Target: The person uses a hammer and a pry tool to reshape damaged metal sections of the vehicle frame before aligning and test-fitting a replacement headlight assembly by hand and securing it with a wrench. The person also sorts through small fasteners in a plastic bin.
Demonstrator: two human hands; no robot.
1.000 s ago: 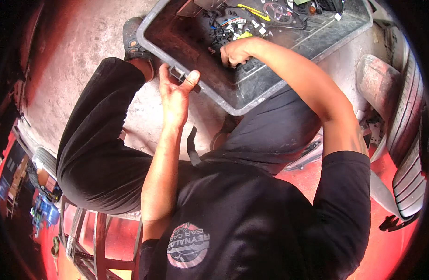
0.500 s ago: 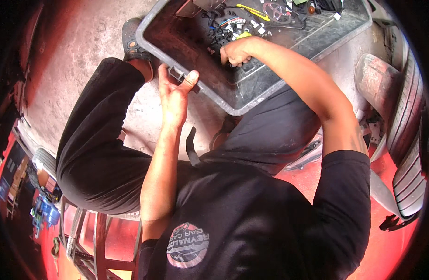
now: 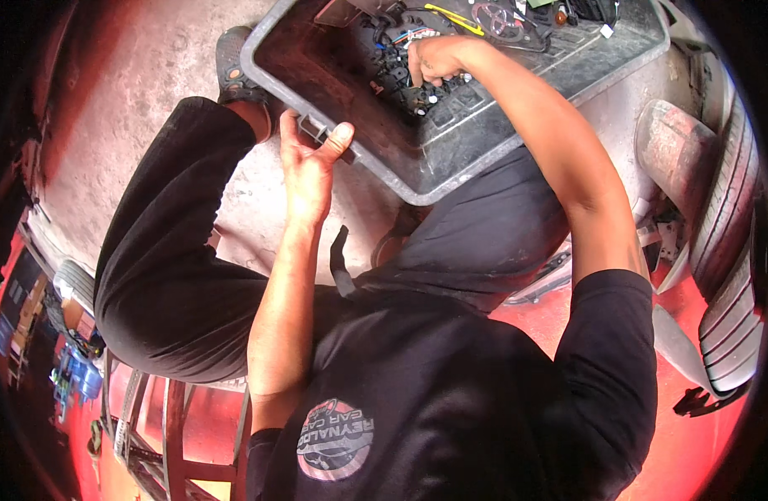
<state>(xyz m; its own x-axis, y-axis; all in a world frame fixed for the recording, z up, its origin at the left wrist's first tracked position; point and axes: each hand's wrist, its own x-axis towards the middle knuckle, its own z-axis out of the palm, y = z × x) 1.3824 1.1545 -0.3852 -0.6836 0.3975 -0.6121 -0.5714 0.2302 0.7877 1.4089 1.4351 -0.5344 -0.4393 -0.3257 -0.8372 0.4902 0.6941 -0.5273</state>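
A large dark plastic bin stands tilted in front of my legs. My left hand is closed on its near-left rim at the handle, thumb over the edge. Inside, my right hand reaches down with curled fingers among small black and white plastic clips. Its fingertips are partly hidden, and I cannot see what lies between them. Beyond that hand are a yellow strip-shaped tool, a clear round part with red lines and some coloured wires.
My bent legs in black trousers flank the near side of the bin. Tyres and a metal cylinder are at the right. A dark metal frame stands at the lower left, with a blue container beyond it.
My right hand has moved away from me inside the bin, uncovering clips near the bin's inner corner. My left hand keeps its hold on the rim.
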